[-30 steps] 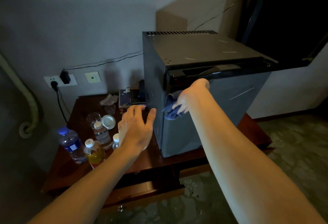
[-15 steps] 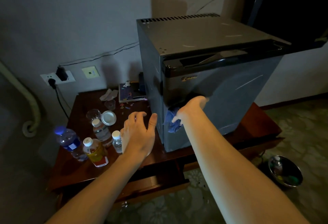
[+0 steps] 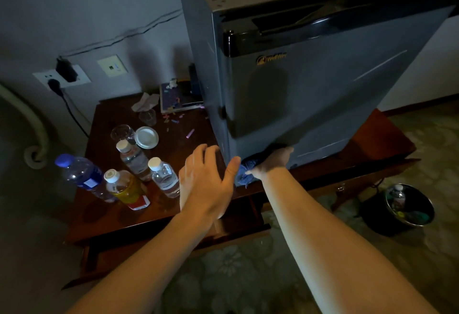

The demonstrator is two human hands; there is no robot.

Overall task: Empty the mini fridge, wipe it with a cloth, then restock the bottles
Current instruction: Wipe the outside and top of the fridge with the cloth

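1. The right hand (image 3: 271,162) grips a bunched blue cloth (image 3: 244,173) and presses it against the bottom left corner of the mini fridge (image 3: 310,105), whose front is shut. The fridge stands on the surface (image 3: 111,216) at about 1 o'clock in the view.
2. The left hand (image 3: 206,180) is apart from the right, with fingers straight and spread and nothing in it. It hovers just beside the fridge's front corner, thumb near the cloth.
3. Four bottles (image 3: 134,179) stand upright on the surface at 9 o'clock from the left hand, so emptying looks done and wiping is the step in hand.
4. The cloth would work better flattened, so more fabric meets the panel. Overlapping passes toward 3 o'clock along the bottom edge should cover it, since grime likely gathers there.
5. The left palm could brace the fridge's side at its 12 o'clock, because a firm push may slide the cabinet on polished wood.
6. The inside is hidden, so I cannot tell whether it has been wiped.
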